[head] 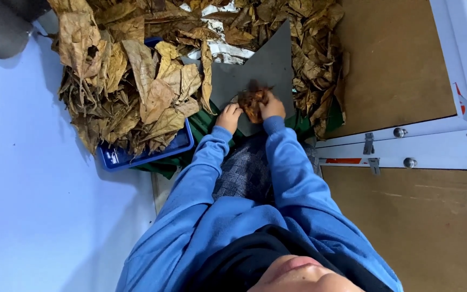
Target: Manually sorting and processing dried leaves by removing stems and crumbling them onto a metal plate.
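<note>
My right hand (pixel 272 106) grips a clump of dark brown dried leaf (pixel 252 100) and presses it on a grey board (pixel 268 65) that lies over my lap. My left hand (pixel 228 117) sits just left of the clump at the board's near edge, with its fingers curled in and nothing clearly in them. Both arms wear blue sleeves (pixel 290 173). Dried tan leaves surround the board on three sides.
A blue tray (pixel 115 158) heaped with dried leaves (pixel 136 81) stands to the left, and more leaves (pixel 314 54) are piled at the right over a green cloth (pixel 204 121). White-framed brown panels (pixel 395 65) with metal hinges fill the right. A pale surface (pixel 28 189) lies at left.
</note>
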